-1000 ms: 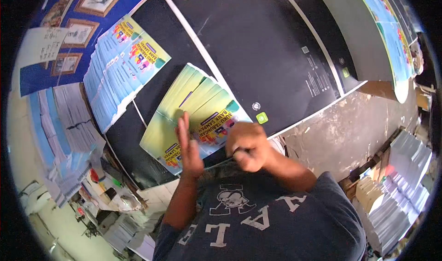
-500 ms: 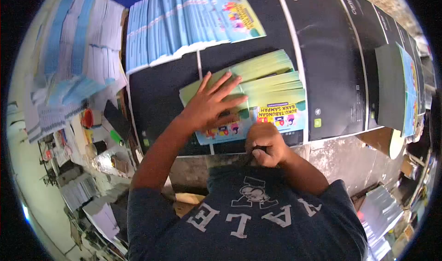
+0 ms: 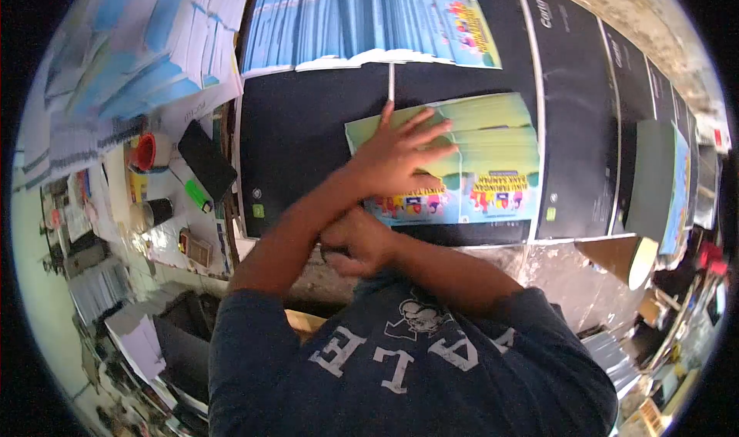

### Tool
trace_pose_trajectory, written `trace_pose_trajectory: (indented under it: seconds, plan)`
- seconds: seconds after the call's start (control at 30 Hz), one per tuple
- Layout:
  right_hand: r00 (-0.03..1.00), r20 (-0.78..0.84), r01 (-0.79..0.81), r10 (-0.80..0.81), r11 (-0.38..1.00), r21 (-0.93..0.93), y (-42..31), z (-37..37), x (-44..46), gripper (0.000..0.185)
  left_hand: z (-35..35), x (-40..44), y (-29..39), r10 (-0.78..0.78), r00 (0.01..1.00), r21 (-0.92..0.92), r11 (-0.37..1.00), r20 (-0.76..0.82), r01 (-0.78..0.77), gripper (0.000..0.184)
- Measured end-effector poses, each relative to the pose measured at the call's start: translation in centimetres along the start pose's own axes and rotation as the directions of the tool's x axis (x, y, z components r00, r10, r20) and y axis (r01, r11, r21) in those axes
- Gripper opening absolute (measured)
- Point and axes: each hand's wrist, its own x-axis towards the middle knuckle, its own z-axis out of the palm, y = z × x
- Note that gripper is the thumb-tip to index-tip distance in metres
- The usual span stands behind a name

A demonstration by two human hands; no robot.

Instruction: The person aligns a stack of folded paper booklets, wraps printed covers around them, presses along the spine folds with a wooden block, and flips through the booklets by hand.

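My left hand (image 3: 406, 150) lies with spread fingers on fanned green-and-blue printed sheets (image 3: 496, 148), holding them flat against the black board. The lower edges of the sheets carry colourful pictures and the words "Buku Tabungan Bank Sampah". My right hand (image 3: 360, 241) is a closed fist by my left forearm, near the lower left corner of the sheets. Something small and dark shows at its fingers, but I cannot make out what it is.
Many blue booklets (image 3: 346, 21) lie in a fanned row at the back. Tall paper stacks (image 3: 154, 44) stand at the left, near a red cup (image 3: 144, 152) and a green marker (image 3: 197, 196). A grey-backed stack (image 3: 653, 179) sits at the right on the black boards (image 3: 573, 113).
My right fist has moved left, from the front of the right-hand sheets to beside my left forearm. The left hand stays spread on the sheets. The view has shifted.
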Motion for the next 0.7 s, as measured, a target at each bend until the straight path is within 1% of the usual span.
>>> trace_pose_trajectory:
  seconds: [0.03, 0.07, 0.1, 0.13, 0.17, 0.2, 0.23, 0.27, 0.3, 0.33, 0.37, 0.4, 0.47, 0.5, 0.53, 0.57, 0.6, 0.63, 0.67, 0.7]
  plan:
    - [0.996, -0.089, 0.021, -0.01, 0.993, 0.114, 0.0, -0.1, 0.9, 0.024, -0.1, 0.2, -0.4, 0.006, 1.0, -0.006, 1.0, 0.006, -0.006, 0.08]
    - [0.994, -0.099, 0.05, -0.041, 0.995, 0.087, -0.4, -1.1, 1.0, 0.024, -0.4, 0.5, -1.0, 0.03, 1.0, 0.026, 0.999, 0.001, -0.03, 0.08]
    - [0.99, 0.064, -0.134, 0.127, 0.983, 0.128, -1.8, -2.0, 0.4, 0.024, -0.6, 0.5, -0.9, 0.027, 0.999, 0.006, 1.0, 0.026, -0.027, 0.083]
    - [0.931, 0.223, -0.326, 0.29, 0.935, 0.144, -3.4, -2.9, -0.6, 0.024, -0.9, 0.5, -0.5, 0.027, 0.998, -0.023, 0.999, 0.056, -0.026, 0.086]
    - [0.97, 0.109, -0.235, 0.216, 0.949, 0.209, -4.9, -4.5, -2.0, 0.026, -1.3, 0.8, -0.3, -0.011, 0.995, -0.009, 1.0, 0.098, 0.012, 0.094]
    - [0.989, -0.005, -0.141, 0.147, 0.953, 0.27, -6.6, -6.4, -4.2, 0.027, -1.9, 1.5, 0.0, 0.006, 0.995, -0.007, 1.0, 0.097, -0.005, 0.094]
    - [0.985, -0.131, -0.084, 0.112, 0.976, 0.201, -7.9, -10.0, -7.0, 0.028, -2.6, 2.0, 0.4, -0.121, 0.992, -0.014, 0.992, 0.042, 0.122, 0.098]
    - [0.914, -0.364, -0.065, 0.18, 0.95, 0.307, -8.4, -13.5, -10.9, 0.036, -3.1, 2.5, 0.5, -0.254, 0.967, -0.023, 0.967, -0.017, 0.254, 0.102]
    - [0.785, -0.562, -0.018, 0.261, 0.916, 0.401, -8.7, -16.8, -14.2, 0.045, -3.2, 3.5, 0.1, -0.37, 0.929, 0.049, 0.928, 0.002, 0.369, 0.116]
    - [0.587, -0.771, 0.079, 0.247, 0.93, 0.358, -10.8, -20.3, -15.0, 0.047, -3.8, 4.2, 0.1, -0.379, 0.925, 0.055, 0.925, 0.03, 0.377, 0.111]
    - [0.401, -0.858, 0.011, 0.321, 0.935, 0.355, -11.6, -24.6, -17.5, 0.039, -4.2, 4.8, 0.9, -0.421, 0.899, 0.026, 0.907, 0.119, 0.421, 0.109]
    - [0.295, -0.905, 0.077, 0.306, 0.937, 0.341, -11.2, -29.0, -19.8, 0.035, -4.7, 5.7, 1.9, -0.449, 0.87, 0.003, 0.889, 0.204, 0.458, 0.106]
    - [0.152, -0.921, 0.07, 0.358, 0.926, 0.371, -10.7, -35.0, -23.0, 0.034, -4.0, 6.3, 2.8, -0.379, 0.905, -0.012, 0.921, 0.196, 0.388, 0.104]
    - [0.116, -0.935, -0.039, 0.334, 0.943, 0.332, -9.3, -36.9, -24.5, 0.034, -3.5, 6.2, 3.7, -0.339, 0.919, -0.035, 0.935, 0.201, 0.353, 0.102]
    - [0.082, -0.948, -0.146, 0.308, 0.945, 0.294, -8.3, -38.6, -26.0, 0.034, -3.3, 5.9, 5.4, -0.346, 0.919, 0.143, 0.936, 0.189, 0.322, 0.101]
    - [0.065, -0.947, -0.143, 0.315, 0.942, 0.304, -8.0, -39.1, -26.7, 0.035, -2.8, 5.8, 6.4, -0.312, 0.928, 0.17, 0.945, 0.203, 0.281, 0.101]
    - [0.039, -0.962, -0.224, 0.269, 0.941, 0.254, -7.8, -39.4, -26.6, 0.041, -2.1, 5.6, 7.1, -0.285, 0.934, 0.196, 0.95, 0.216, 0.244, 0.101]
    - [0.012, -0.975, -0.307, 0.223, 0.929, 0.208, -7.5, -39.7, -26.7, 0.048, -1.5, 5.6, 7.6, -0.26, 0.938, 0.181, 0.958, 0.229, 0.221, 0.1]
    - [0.079, -0.964, -0.342, 0.253, 0.915, 0.212, -7.4, -40.0, -27.4, 0.05, -1.0, 5.4, 8.0, -0.238, 0.939, 0.167, 0.965, 0.246, 0.201, 0.1]
    - [0.126, -0.951, -0.398, 0.282, 0.893, 0.212, -8.3, -39.4, -27.4, 0.052, -0.7, 5.2, 8.4, -0.272, 0.93, 0.04, 0.962, 0.246, 0.27, 0.1]
